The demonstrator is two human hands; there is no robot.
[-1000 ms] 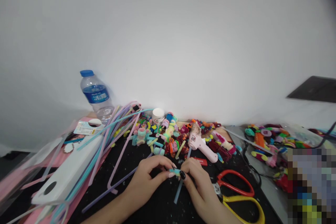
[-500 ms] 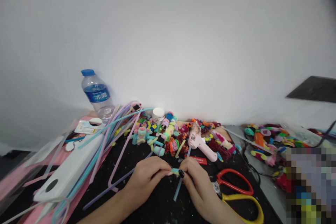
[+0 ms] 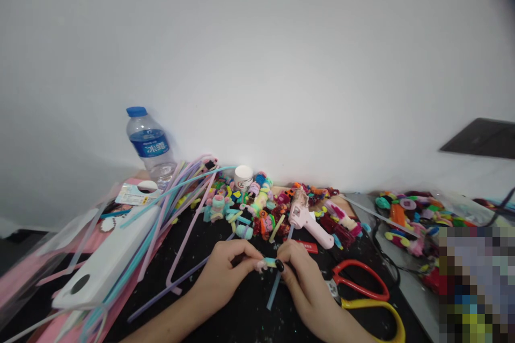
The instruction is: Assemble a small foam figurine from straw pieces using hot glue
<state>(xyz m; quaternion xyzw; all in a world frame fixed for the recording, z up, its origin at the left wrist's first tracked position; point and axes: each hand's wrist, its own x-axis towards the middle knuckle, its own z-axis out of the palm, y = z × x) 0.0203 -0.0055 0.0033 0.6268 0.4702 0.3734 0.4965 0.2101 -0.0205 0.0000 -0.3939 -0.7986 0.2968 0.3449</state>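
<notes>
Between both hands, over the black work surface (image 3: 241,313), is a short piece of pastel pipe cleaner (image 3: 270,262) in blue, yellow and pink. My left hand (image 3: 227,273) pinches its left end between thumb and fingertips. Its right end sits in the fingers of my right hand (image 3: 303,284), where a dark nail shows. A translucent glue stick (image 3: 273,292) runs below my right hand and sticks out of the back of a pink glue gun (image 3: 308,222). Red-and-yellow-handled scissors (image 3: 360,300) lie beside my right wrist, their blades mostly hidden.
Several pastel pipe cleaners (image 3: 147,249) lie at the left near a white holder (image 3: 108,257). A water bottle (image 3: 149,142) leans against the wall. Small fuzzy figures (image 3: 263,222) crowd the back around a white-lidded jar (image 3: 243,177). A black cable (image 3: 376,241) runs along the right.
My left fingers have shifted slightly on the piece, and more of its pink end shows at their tips. My right hand stays almost in place.
</notes>
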